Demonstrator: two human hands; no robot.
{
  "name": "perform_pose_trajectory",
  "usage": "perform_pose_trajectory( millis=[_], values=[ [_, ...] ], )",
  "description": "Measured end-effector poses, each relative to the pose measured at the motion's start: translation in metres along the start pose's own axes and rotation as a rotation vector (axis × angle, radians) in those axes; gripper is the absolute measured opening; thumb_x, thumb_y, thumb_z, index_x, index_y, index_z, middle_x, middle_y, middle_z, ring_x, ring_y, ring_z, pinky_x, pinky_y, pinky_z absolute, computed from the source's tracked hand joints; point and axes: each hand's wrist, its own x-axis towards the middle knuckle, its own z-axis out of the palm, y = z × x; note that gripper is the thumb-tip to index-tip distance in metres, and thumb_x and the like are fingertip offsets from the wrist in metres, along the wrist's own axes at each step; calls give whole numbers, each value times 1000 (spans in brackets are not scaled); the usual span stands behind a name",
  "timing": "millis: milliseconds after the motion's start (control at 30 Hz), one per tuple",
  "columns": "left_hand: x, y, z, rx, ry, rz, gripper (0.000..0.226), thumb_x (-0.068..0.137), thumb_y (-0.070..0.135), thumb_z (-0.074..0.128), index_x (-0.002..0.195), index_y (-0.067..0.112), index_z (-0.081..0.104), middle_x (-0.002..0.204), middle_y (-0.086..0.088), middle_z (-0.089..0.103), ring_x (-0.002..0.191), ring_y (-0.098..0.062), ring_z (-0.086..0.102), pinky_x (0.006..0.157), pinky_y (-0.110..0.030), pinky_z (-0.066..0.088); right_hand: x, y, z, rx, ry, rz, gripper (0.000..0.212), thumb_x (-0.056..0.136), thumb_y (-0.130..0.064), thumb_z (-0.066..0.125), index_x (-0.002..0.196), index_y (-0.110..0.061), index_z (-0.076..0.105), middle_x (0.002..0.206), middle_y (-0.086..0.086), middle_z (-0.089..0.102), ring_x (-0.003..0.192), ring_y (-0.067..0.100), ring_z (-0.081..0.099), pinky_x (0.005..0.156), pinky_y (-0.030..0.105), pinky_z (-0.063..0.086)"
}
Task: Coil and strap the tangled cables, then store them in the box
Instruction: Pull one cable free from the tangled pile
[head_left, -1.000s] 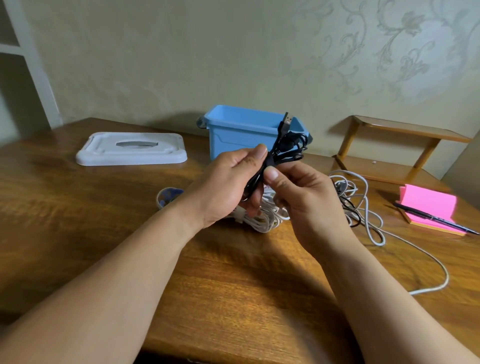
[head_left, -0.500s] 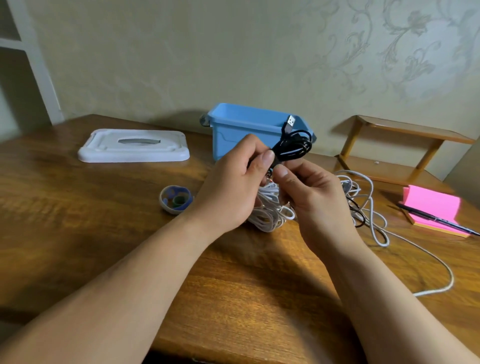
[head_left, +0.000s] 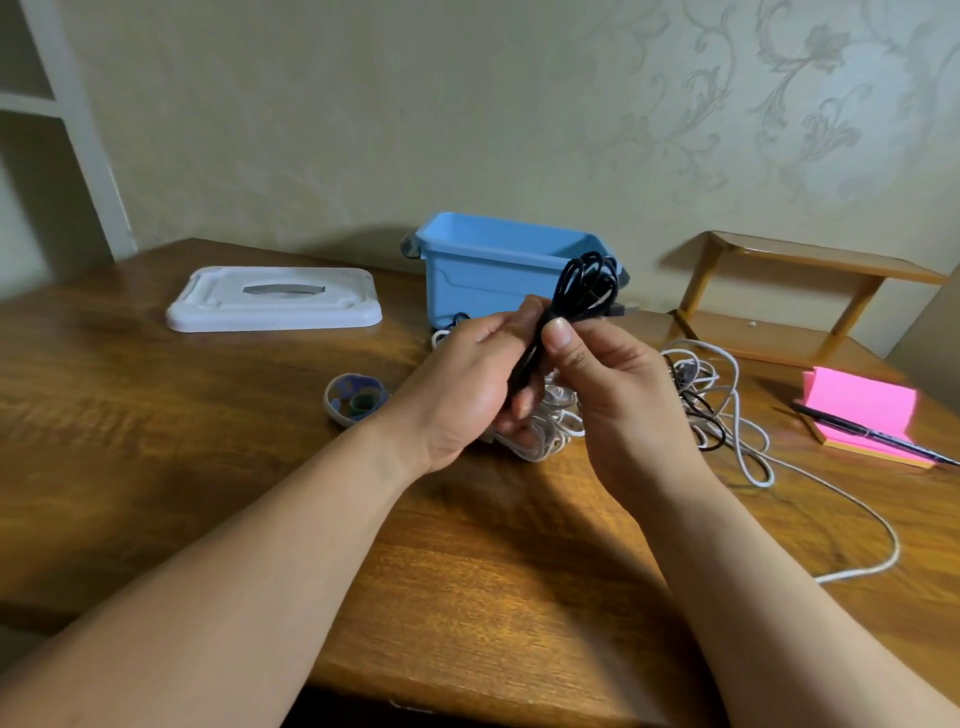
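- The black cable (head_left: 584, 288) is gathered into a small bundle of loops, held in the air in front of the blue box (head_left: 483, 270) and above the table (head_left: 208, 467).
- The left hand (head_left: 462, 384) wraps the lower part of the bundle; the right hand (head_left: 618, 384) pinches its neck between thumb and fingers. Both grips are pressed onto the cable.
- Keep the pinch at the neck firm so that the loops do not spring apart (a short plug end juts out to the right and may catch).
- Judged next need: a strap from the small dish of straps (head_left: 356, 397), left of the hands. Free only the left hand to fetch it.
- The white cables (head_left: 727, 395) lie tangled on the table under and right of the hands; keep the bundle clear of them.
- The white lid (head_left: 275, 299) lies off the box, so the box stands open for storage.
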Motion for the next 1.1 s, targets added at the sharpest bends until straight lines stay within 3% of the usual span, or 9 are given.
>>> perform_pose_trajectory(
  millis=[133, 233, 300, 467, 600, 700, 833, 1000, 1100],
  values=[
    [2, -4, -1, 402, 163, 105, 57, 110, 60, 37, 112, 14, 70, 96, -6, 77, 92, -21, 74, 86, -51, 61, 6, 5, -7, -165, 181, -57, 42, 98, -36, 73, 95, 6, 69, 85, 22, 69, 77, 26, 64, 72, 36, 52],
    [7, -3, -17, 461, 455, 232, 36, 114, 45, 43, 96, 21, 64, 81, -2, 71, 71, -14, 69, 77, -51, 62, 9, 3, -17, -303, 293, -77, 45, 99, -43, 71, 83, -1, 64, 77, 10, 57, 74, 19, 48, 70, 34, 41],
    [8, -1, -27, 390, 557, 258, 30, 114, 35, 45, 94, 21, 62, 74, -1, 68, 62, -15, 64, 68, -45, 59, 9, -5, -21, -437, 328, -43, 33, 102, -40, 69, 82, -13, 67, 73, -3, 64, 69, 11, 56, 66, 28, 46],
    [1, 7, -39, 390, 610, 223, 25, 112, 28, 49, 95, 16, 63, 70, -1, 68, 59, -16, 62, 66, -40, 55, 34, -22, -6, -1164, 167, -49, 16, 107, -31, 59, 99, -20, 67, 85, -3, 64, 80, 25, 60, 62, 38, 39],
    [-6, 31, -61, 382, 654, 191, 24, 111, 28, 49, 98, 17, 66, 72, -1, 69, 57, -14, 62, 72, -46, 60, 59, -18, 9, -1542, 59, -211, 18, 103, -32, 64, 115, -20, 62, 101, 1, 70, 98, 32, 62, 77, 40, 30],
    [-18, 35, -80, 365, 682, 175, 23, 110, 28, 48, 98, 18, 66, 71, 1, 69, 58, -18, 61, 77, -56, 64, 66, -3, 14, -1667, -57, -178, 13, 102, -34, 62, 109, -24, 64, 102, -1, 70, 98, 30, 61, 81, 42, 36],
    [-32, 29, -98, 380, 731, 88, 23, 110, 26, 49, 98, 16, 66, 72, -1, 70, 60, -20, 62, 75, -49, 63, 62, 21, 6, -1699, -204, 48, 23, 106, -31, 52, 113, -32, 74, 112, -2, 71, 106, 26, 58, 88, 44, 40],
    [-43, 20, -103, 459, 701, 24, 23, 111, 28, 50, 98, 19, 67, 81, -5, 71, 67, -20, 66, 70, -37, 58, 53, 14, 11, -1569, -78, -6, 37, 110, -38, 48, 142, -31, 64, 137, -3, 65, 128, 27, 53, 98, 45, 36],
    [-48, 16, -104, 682, 624, 27, 22, 110, 31, 52, 97, 23, 68, 83, 2, 70, 76, -16, 68, 73, -37, 59, 41, 3, 15, -1471, 20, -105, 32, 108, -38, 53, 136, -30, 68, 132, -4, 68, 126, 25, 55, 101, 46, 38]
  ],
)
